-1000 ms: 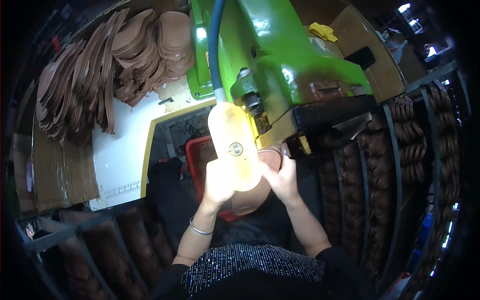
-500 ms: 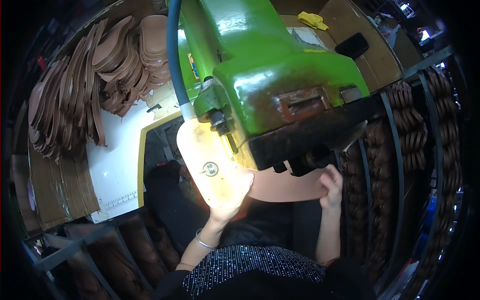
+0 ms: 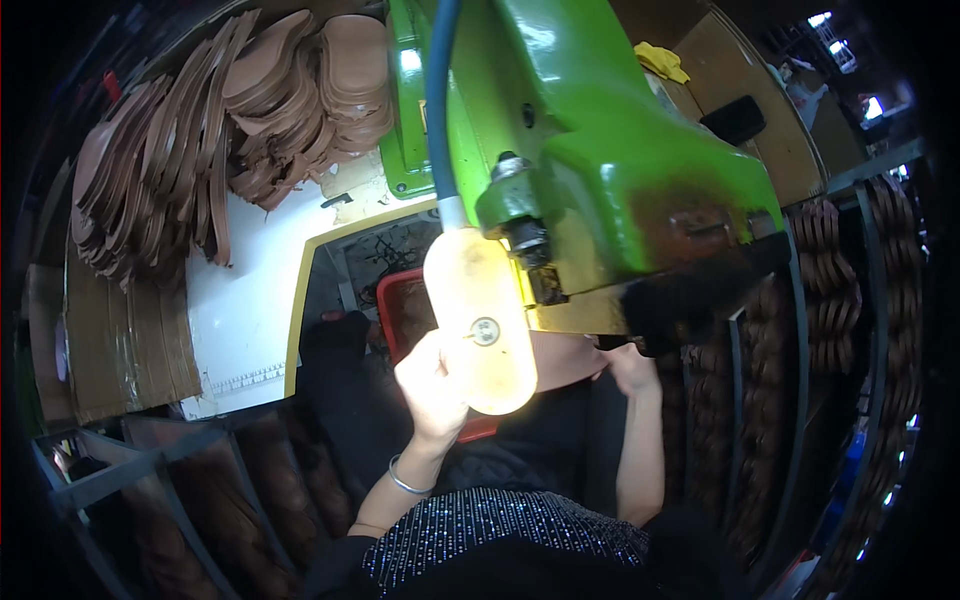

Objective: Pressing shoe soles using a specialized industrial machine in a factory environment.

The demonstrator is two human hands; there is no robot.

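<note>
A pinkish-brown shoe sole (image 3: 566,362) is under the head of a green machine (image 3: 600,130). My right hand (image 3: 634,372) is closed on its right end, fingertips pinching the edge. My left hand (image 3: 428,388), with a bangle on its wrist, is closed at the sole's left side. A glowing oval lamp (image 3: 482,375) covers its fingertips and that end of the sole, so the grip there is partly hidden. The machine's dark underside hides the sole's far edge.
Piles of brown soles (image 3: 150,170) lie on the white table (image 3: 235,330) at the left. A red bin (image 3: 393,305) stands below the table cutout. Racks of soles (image 3: 835,280) flank me at the right and lower left. A blue hose (image 3: 440,110) runs to the lamp.
My left hand has moved left, out from behind the lamp's lower end. The right hand and the sole have shifted left and tilted. The view has turned, so machine and lamp sit farther right.
</note>
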